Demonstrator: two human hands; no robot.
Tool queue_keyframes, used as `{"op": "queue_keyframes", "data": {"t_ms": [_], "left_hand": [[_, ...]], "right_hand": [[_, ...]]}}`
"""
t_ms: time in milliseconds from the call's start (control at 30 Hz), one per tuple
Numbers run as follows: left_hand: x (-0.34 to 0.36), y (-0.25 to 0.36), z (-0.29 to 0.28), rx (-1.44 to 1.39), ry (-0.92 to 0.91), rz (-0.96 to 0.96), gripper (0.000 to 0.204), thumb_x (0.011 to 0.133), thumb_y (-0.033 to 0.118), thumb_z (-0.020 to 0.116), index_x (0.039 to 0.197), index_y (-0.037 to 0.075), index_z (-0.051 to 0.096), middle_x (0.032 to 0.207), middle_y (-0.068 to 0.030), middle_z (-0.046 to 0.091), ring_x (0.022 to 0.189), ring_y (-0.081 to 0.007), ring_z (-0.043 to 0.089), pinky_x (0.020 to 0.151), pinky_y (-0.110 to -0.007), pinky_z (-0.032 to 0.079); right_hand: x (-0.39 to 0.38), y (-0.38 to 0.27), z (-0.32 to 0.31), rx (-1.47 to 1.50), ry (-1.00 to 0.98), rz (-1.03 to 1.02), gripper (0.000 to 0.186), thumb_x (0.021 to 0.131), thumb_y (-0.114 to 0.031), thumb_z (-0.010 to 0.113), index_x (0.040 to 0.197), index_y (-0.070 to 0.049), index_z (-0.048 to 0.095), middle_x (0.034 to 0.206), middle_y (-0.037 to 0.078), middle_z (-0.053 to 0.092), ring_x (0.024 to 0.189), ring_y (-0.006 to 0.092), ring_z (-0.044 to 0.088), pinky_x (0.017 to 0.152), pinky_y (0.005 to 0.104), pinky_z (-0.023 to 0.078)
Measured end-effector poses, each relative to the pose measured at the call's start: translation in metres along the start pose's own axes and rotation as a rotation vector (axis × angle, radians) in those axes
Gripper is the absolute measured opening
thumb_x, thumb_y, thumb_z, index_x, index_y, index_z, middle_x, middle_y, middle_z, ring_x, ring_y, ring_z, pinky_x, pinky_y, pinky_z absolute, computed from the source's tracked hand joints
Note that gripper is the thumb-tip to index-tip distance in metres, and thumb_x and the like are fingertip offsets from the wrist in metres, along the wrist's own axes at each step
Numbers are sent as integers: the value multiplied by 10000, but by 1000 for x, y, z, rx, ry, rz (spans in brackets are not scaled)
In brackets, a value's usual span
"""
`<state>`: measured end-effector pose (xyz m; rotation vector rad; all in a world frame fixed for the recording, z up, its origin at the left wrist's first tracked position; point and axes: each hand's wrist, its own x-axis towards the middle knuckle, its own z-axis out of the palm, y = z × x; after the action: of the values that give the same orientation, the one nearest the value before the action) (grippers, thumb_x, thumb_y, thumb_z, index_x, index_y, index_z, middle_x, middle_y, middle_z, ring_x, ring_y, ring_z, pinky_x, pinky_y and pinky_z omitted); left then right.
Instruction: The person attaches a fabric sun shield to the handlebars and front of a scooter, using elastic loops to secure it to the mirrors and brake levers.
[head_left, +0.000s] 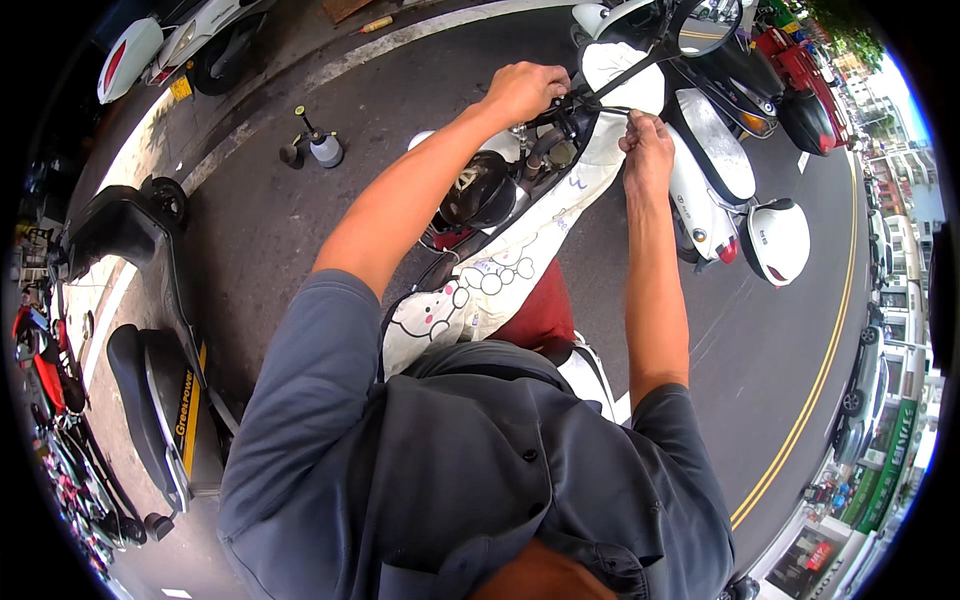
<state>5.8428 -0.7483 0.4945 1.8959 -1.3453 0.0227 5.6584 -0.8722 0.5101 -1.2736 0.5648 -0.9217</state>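
Observation:
A scooter stands in front of me with its handlebar area [580, 102] uncovered, dark cables and metal parts showing. My left hand [525, 92] reaches to the left side of these parts, fingers curled, their tips partly hidden. Across from it, my right hand [648, 145] is closed in a pinch near a thin dark piece at the bar's right side; what it grips is too small to tell. A white rounded cover [622, 78] sits just beyond both hands. Pale cloth [490, 280] with cartoon drawings drapes along the scooter toward my waist. A round mirror [705, 28] rises at the far right.
A spray bottle [325, 148] stands on the asphalt to the left. A black scooter [150, 400] is parked at the left, and a white scooter [705, 185] with a white helmet [778, 242] close on the right. Beyond lies a road with yellow lines [810, 400].

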Motion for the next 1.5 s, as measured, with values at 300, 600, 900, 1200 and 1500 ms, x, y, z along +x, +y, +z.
{"op": "queue_keyframes", "data": {"t_ms": [300,600,900,1200,1500], "left_hand": [[-205,-70,-129,-199,-154,-290,409,967,331,610,1285,76,578,1188,-92,645,1091,-199,619,936,-362,500],[-368,21,-127,-442,-669,-439,378,936,317,660,1203,54,616,1134,-103,632,1056,-227,606,912,-365,487],[-502,-5,-118,-852,-57,-922,201,993,173,579,1131,36,631,1040,-45,664,965,-134,613,881,-298,480],[-575,91,-15,-1216,-349,-632,401,947,152,624,1323,47,532,1166,-40,611,959,-123,600,900,-281,476],[-579,110,-3,-888,-705,-545,385,962,276,585,1301,94,595,1083,-112,663,1022,-218,615,893,-354,463]], "right_hand": [[-142,14,-29,-566,-466,170,217,941,-212,671,968,3,655,781,-20,590,677,55,481,621,226,405],[-255,81,44,-792,-1208,-384,284,772,-160,746,1021,-68,646,1192,76,593,1087,288,541,944,408,446],[-354,53,5,-867,-1381,-419,250,719,-86,732,951,-75,641,963,48,618,984,255,573,892,402,451],[-416,53,-3,-1076,-1376,-460,272,691,-82,727,927,-92,593,950,53,595,947,262,544,829,392,426],[-397,61,-28,-1219,-1620,-259,386,697,-204,820,1029,-68,676,1120,104,598,1048,302,584,844,398,489]]}}
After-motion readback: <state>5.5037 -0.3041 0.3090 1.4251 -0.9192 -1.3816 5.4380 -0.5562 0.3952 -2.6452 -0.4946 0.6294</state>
